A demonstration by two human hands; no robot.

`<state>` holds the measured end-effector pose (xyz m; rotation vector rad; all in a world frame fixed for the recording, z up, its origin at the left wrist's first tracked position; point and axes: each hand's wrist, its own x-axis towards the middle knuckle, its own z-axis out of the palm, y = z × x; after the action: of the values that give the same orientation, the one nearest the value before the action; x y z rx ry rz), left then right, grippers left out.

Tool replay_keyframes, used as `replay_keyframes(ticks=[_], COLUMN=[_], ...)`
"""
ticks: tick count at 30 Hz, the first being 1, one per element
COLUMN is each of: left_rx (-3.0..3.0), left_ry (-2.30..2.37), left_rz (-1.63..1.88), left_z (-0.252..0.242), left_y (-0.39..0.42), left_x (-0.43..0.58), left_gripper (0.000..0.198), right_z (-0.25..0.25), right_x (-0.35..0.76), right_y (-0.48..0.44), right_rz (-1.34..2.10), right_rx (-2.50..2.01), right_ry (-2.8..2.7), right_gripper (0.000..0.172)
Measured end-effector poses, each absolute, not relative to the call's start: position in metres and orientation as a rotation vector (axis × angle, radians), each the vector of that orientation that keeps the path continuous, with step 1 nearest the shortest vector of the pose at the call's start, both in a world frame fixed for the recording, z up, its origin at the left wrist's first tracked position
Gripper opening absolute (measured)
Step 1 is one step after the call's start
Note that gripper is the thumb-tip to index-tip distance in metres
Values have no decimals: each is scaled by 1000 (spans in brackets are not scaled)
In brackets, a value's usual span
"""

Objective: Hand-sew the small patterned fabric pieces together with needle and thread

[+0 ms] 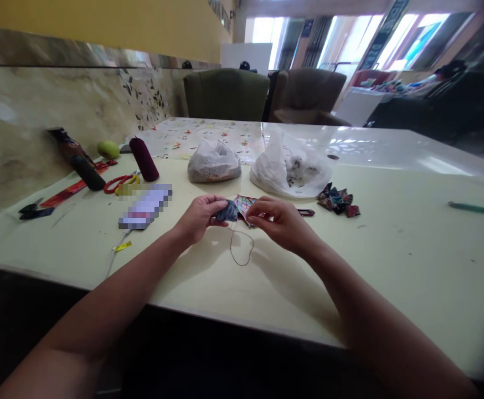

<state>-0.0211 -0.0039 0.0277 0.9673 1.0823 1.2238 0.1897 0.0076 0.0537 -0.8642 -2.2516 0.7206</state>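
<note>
My left hand (204, 218) pinches a small dark blue-grey piece of fabric (227, 211) above the table. Close to its right, my right hand (274, 219) has thumb and fingertips pressed together; anything between them is too small to make out. A thin dark thread (242, 265) hangs in a loop below the fabric. Behind my right fingers lies a colourful patterned cloth piece (245, 204), partly covered by them. A dark reddish slotted tool (306, 213) shows just past my right hand. Further right sits a pile of small dark folded fabric pieces (336, 199).
Two white plastic bags (214, 160) stand behind my hands, the right one holding white stuffing. On the left are a phone on a cable (145, 208), red-and-yellow scissors (121, 183), a maroon thread cone (144, 159) and a green apple (108, 148). A green stick (470, 208) lies far right.
</note>
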Motion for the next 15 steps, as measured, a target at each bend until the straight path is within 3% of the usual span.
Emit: replay_keyframes(ticks=[4, 15], left_rx=[1121, 1386], left_ry=[1102, 1238], left_rz=[1090, 1061], left_z=[18, 17], left_y=[-12, -17], left_x=[-6, 1], left_gripper=[19, 28], right_z=[36, 18], right_x=[181, 171], right_y=[9, 9], right_rz=[370, 303], right_rx=[-827, -830], right_ry=[-2244, -2278], right_gripper=[14, 8])
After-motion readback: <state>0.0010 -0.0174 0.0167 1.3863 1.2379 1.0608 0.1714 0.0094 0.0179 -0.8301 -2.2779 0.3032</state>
